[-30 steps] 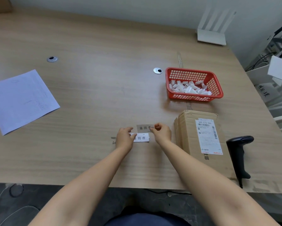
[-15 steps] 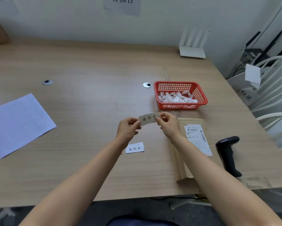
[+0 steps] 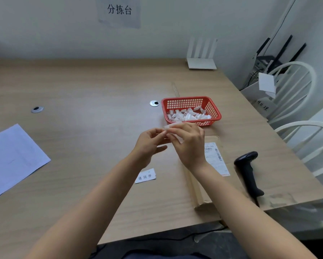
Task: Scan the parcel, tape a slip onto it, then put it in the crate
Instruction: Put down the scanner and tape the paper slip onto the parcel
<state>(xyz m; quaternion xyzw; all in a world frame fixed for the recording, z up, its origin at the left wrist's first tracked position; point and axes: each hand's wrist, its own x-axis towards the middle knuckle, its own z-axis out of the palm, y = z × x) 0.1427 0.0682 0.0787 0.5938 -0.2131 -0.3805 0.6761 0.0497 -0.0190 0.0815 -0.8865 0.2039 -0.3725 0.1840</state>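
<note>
Both hands are raised above the table. My left hand (image 3: 149,144) and my right hand (image 3: 189,142) pinch a small slip (image 3: 172,125) between them; it is blurred and seen nearly edge-on. The brown cardboard parcel (image 3: 211,186) lies flat at the right, partly hidden by my right forearm, its white shipping label (image 3: 215,158) facing up. A second white slip (image 3: 145,176) with printed characters lies on the table below my hands. The black barcode scanner (image 3: 247,171) lies right of the parcel.
A red plastic basket (image 3: 212,107) holding several small white pieces stands behind my hands. A large white sheet (image 3: 13,157) lies at the left edge. A white router (image 3: 201,62) stands at the back. White chairs (image 3: 295,94) are beyond the table's right edge.
My hands lifted the slip off the table and raised it toward the basket, turning it from face-on to nearly edge-on. The second slip stayed on the table. The view tilted upward.
</note>
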